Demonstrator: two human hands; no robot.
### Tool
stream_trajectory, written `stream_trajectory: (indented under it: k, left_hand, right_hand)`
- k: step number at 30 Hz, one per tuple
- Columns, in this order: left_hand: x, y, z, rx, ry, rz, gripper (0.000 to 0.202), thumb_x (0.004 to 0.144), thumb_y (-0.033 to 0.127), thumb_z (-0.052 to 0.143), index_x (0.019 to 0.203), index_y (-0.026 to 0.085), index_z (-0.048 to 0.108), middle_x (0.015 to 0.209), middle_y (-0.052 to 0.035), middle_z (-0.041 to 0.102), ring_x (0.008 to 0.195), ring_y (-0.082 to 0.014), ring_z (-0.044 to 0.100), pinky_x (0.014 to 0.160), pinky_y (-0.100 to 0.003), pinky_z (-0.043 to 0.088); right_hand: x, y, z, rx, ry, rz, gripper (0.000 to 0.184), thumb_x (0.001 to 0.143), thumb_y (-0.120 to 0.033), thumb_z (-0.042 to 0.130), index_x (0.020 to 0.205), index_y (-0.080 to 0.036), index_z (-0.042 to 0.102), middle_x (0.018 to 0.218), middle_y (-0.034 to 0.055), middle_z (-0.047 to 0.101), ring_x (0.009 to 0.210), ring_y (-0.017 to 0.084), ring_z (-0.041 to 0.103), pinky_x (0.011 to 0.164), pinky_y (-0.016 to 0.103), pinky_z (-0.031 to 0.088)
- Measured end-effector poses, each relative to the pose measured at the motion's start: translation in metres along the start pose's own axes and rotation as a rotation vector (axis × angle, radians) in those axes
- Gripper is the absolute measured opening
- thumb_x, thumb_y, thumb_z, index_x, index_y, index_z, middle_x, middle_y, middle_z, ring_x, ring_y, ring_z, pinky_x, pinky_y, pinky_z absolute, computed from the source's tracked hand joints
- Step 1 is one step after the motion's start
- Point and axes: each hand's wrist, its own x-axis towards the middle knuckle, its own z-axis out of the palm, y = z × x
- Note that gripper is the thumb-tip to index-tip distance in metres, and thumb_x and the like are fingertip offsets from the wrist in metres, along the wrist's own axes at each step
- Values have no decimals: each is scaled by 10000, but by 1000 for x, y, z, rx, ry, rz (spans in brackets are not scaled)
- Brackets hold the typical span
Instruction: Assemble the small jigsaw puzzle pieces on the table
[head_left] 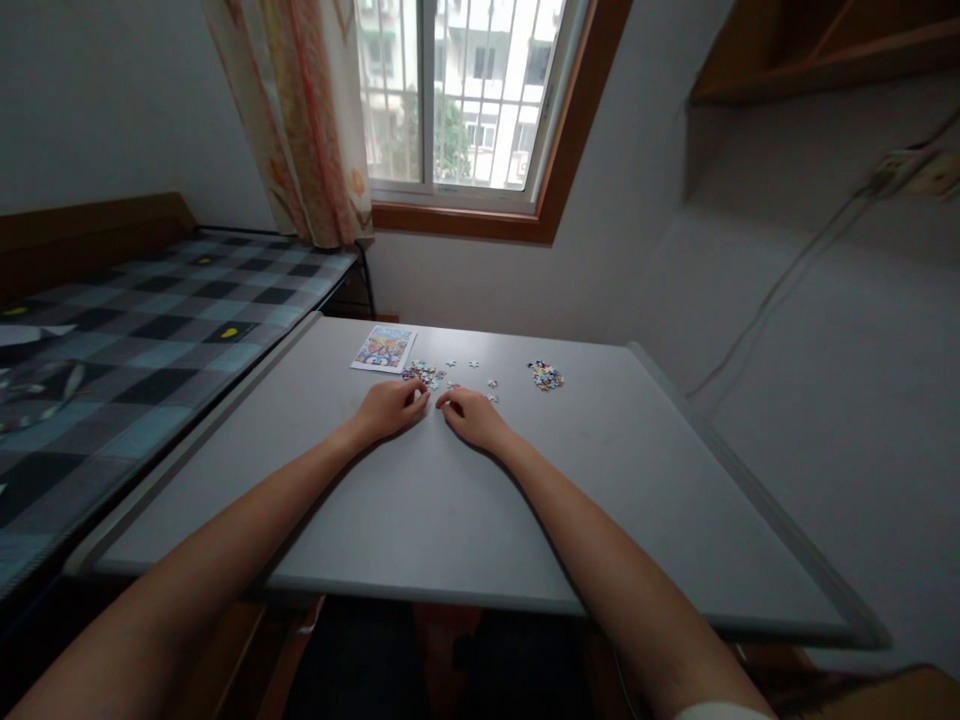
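Note:
My left hand (pixel 391 408) rests on the white table (pixel 450 490) with fingers curled together, just in front of a pile of small jigsaw puzzle pieces (pixel 424 374). My right hand (pixel 474 416) lies close beside it, fingers bent inward and fingertips pointing at the left hand. Anything between the fingers of either hand is too small to make out. Some loose puzzle pieces (pixel 474 364) are scattered beyond the right hand. Behind the left hand, a printed picture card (pixel 385 348) lies flat.
A second pile of puzzle pieces (pixel 547 376) sits farther right on the table. To the left stands a bed with a checked cover (pixel 225 300). A curtain (pixel 307 120) hangs beside the barred window (pixel 480 100). A cable (pixel 780 280) runs down the right wall.

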Motion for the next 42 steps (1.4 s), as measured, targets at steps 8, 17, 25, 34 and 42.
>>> stream_trajectory:
  k: [8,17,25,34,42]
  left_hand:
    - [-2,9,2,230,-50,92,512,901,502,473,1327,233,559,1218,-99,591,939,-229,648,760,-287,462]
    - [-3,11,2,241,-42,155,345,918,467,470,1137,267,648,1126,-59,569,858,-193,651,726,-283,481]
    - [-2,7,6,214,-2,187,358,933,375,458,1219,240,627,1113,-71,593,868,-189,649,732,-276,487]
    - [-1,3,7,130,9,216,332,928,309,470,1184,241,670,1079,-63,606,885,-179,638,754,-267,487]
    - [0,2,7,59,-25,155,307,915,426,517,1014,228,729,1079,-50,602,880,-171,627,754,-261,472]
  right_hand:
    - [1,2,1,-18,-4,4,230,857,-124,512,949,-172,717,838,39,670,757,138,572,774,249,427]
    - [1,1,6,-50,43,16,214,873,-136,501,946,-178,698,885,52,674,796,153,591,793,267,434]
    - [-7,2,5,-31,128,-40,223,885,-120,478,973,-147,681,939,78,638,863,166,571,850,294,442]
    - [-13,10,0,96,120,0,198,865,-113,531,952,-160,702,861,36,571,730,120,520,760,268,439]
    - [-13,8,-2,122,98,4,171,858,-112,560,916,-152,716,835,24,558,710,105,517,745,258,429]
